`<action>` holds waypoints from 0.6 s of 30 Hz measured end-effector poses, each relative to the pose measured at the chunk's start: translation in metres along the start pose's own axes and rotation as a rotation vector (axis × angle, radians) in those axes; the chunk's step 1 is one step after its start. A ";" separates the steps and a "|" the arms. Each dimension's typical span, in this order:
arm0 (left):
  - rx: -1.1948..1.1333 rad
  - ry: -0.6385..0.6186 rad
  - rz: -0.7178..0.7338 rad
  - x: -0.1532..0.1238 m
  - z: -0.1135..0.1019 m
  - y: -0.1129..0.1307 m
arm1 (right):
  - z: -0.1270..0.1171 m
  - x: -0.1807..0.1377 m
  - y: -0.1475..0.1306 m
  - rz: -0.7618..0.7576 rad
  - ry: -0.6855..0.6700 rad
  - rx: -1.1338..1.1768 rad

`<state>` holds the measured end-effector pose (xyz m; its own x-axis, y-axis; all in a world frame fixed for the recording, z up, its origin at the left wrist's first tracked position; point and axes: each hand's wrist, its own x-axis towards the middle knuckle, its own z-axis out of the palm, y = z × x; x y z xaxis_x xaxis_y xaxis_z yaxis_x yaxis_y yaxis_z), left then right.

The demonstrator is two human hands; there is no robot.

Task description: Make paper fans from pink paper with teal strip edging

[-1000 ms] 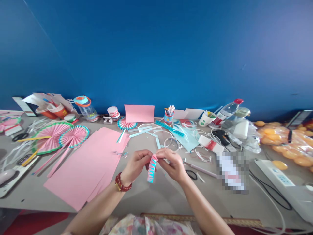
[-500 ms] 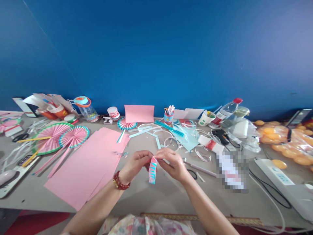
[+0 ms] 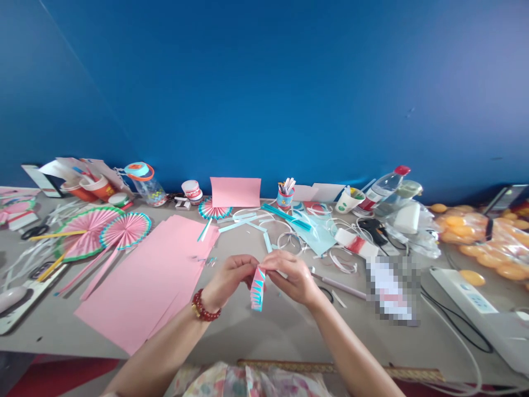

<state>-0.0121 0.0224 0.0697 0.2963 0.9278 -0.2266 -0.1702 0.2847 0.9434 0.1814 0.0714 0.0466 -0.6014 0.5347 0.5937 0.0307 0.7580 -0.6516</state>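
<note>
A small pleated strip of pink paper with a teal edge (image 3: 257, 291) hangs down between both hands above the grey table (image 3: 256, 331). My left hand (image 3: 230, 277), with a red bead bracelet on its wrist, pinches the top of the strip from the left. From the right, my right hand (image 3: 290, 275) pinches the same top end. The fingers of both hands are closed on the paper.
A stack of pink sheets (image 3: 152, 275) lies to the left, with finished paper fans (image 3: 103, 234) beyond it. Paper strips and rings (image 3: 285, 234), cups (image 3: 349, 199), a water bottle (image 3: 384, 187), a power strip (image 3: 479, 303) and a bag of orange balls (image 3: 483, 237) crowd the right.
The pleated strip has been squeezed a little tighter and hangs slightly lower; both hands have barely shifted.
</note>
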 end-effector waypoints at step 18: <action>-0.032 -0.049 -0.035 0.005 -0.005 -0.003 | -0.006 0.000 0.002 -0.079 -0.086 -0.054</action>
<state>-0.0151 0.0275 0.0639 0.3477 0.9046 -0.2467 -0.1888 0.3253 0.9266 0.1861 0.0745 0.0479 -0.6695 0.4403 0.5982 0.0219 0.8167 -0.5767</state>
